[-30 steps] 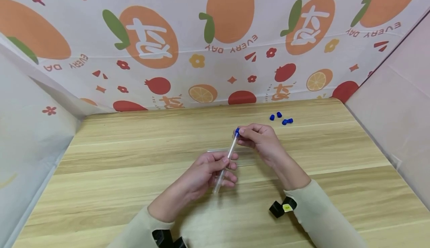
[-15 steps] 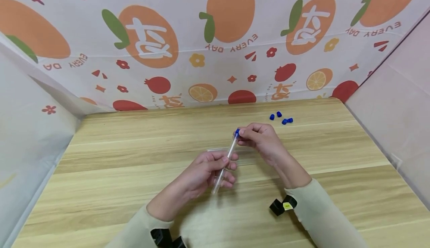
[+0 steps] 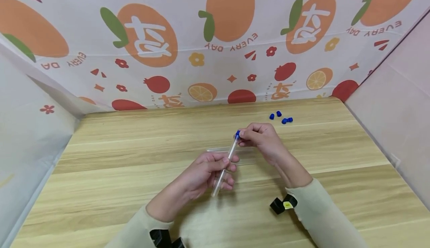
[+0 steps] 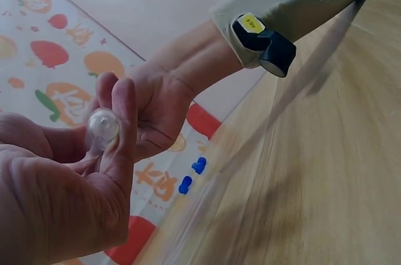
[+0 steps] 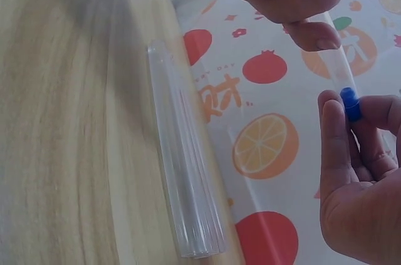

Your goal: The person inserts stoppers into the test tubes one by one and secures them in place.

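Note:
A clear test tube is held at a slant above the table, its rounded closed end low and toward me. My left hand pinches it near the middle between thumb and fingers. At the tube's upper end sits a blue cap, which my right hand pinches with thumb and fingertips. In the right wrist view the cap's narrower part appears to be in the tube's mouth. From the left wrist view I see the tube's round end pointing at the camera.
Several clear tubes lie side by side on the wooden table behind my left hand. Several loose blue caps lie at the back right. A fruit-print cloth hangs behind the table.
Both hands keep their grips on the tube and cap. The tube and cap have shifted very slightly downward in the head view; otherwise little differs.

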Tool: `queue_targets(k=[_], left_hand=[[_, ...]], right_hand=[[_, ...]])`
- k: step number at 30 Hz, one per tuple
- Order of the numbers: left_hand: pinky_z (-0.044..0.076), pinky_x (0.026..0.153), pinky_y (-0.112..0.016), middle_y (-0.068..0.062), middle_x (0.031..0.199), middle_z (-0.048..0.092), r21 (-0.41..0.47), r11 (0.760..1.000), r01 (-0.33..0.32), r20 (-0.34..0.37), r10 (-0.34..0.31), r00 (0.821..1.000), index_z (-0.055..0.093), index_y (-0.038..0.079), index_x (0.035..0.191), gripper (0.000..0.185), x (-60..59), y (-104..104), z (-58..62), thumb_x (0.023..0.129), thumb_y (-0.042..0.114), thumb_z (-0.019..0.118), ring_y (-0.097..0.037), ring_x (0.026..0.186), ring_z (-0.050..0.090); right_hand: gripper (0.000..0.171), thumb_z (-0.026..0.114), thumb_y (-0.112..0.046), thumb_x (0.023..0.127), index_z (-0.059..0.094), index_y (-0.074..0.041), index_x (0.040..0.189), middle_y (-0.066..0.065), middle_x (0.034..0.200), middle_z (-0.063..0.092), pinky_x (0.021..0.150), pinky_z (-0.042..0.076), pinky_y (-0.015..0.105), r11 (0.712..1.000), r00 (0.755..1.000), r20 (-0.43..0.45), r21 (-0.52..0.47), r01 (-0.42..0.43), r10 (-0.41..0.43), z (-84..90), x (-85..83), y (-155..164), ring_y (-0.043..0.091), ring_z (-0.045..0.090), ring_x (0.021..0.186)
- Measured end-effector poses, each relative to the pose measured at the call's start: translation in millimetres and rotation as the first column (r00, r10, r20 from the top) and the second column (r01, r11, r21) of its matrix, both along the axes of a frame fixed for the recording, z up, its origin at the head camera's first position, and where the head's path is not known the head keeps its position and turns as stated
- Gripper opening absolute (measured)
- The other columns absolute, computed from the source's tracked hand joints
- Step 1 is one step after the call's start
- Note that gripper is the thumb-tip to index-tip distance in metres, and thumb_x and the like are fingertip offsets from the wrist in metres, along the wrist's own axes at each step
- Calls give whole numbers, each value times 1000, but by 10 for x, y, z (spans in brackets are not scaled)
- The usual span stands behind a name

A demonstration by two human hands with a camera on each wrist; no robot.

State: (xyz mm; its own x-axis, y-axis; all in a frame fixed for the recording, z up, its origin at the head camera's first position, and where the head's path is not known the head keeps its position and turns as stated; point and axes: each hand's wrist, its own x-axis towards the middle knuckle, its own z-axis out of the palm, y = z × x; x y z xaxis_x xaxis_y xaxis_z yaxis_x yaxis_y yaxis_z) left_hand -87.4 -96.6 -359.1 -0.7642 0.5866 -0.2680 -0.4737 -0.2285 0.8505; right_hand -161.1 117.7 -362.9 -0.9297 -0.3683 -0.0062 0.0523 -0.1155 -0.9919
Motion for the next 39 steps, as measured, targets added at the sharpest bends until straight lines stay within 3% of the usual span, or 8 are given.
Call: queue_targets(k=[39], left_hand=[[61,65,-30,0,87,59,-24,1000,13,-27,-13,1000,44,-17,135,40,1,-11,-5,106,11,43,-11,62,65]], right_hand=[[17,61,0,92,70,-5,78,6,89,75,78,62,33,998,996,-82,41,-43,46,32,13,3,16,71,79]])
